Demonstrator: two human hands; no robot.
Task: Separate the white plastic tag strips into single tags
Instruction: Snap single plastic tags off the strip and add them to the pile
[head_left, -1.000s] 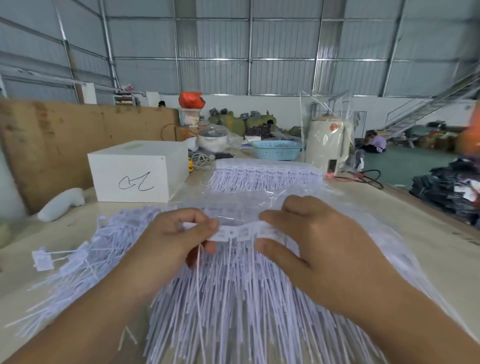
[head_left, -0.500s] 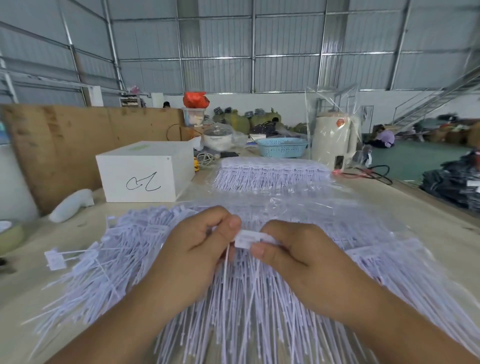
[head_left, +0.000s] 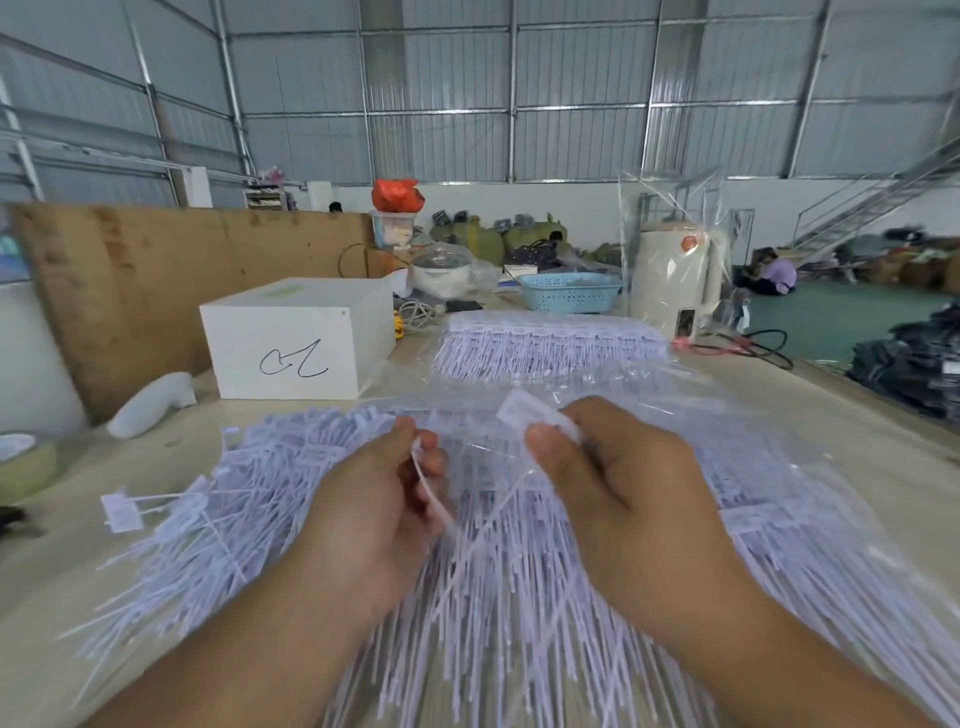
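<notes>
My left hand (head_left: 374, 499) pinches one white tag (head_left: 428, 493) by its head, the thin tail hanging down past my fingers. My right hand (head_left: 613, 493) pinches the short remaining strip (head_left: 524, 410) of white tags between thumb and fingers, its flat heads sticking up to the left. The two pieces are apart, with a gap between my hands. Under both hands lies a wide pile of tag strips (head_left: 519, 623) on clear plastic. A heap of single tags (head_left: 208, 509) spreads to the left of it.
A white box (head_left: 296, 343) with a scribble stands at the back left, a white handheld tool (head_left: 150, 405) beside it. Another bundle of tag strips (head_left: 545, 343) lies behind, then a blue basket (head_left: 569, 293) and a cream cylinder (head_left: 675, 280). A tape roll (head_left: 21, 462) sits far left.
My hands held one strip together, then drew apart. A single tag came away in my left hand while my right hand lifted the rest of the strip slightly.
</notes>
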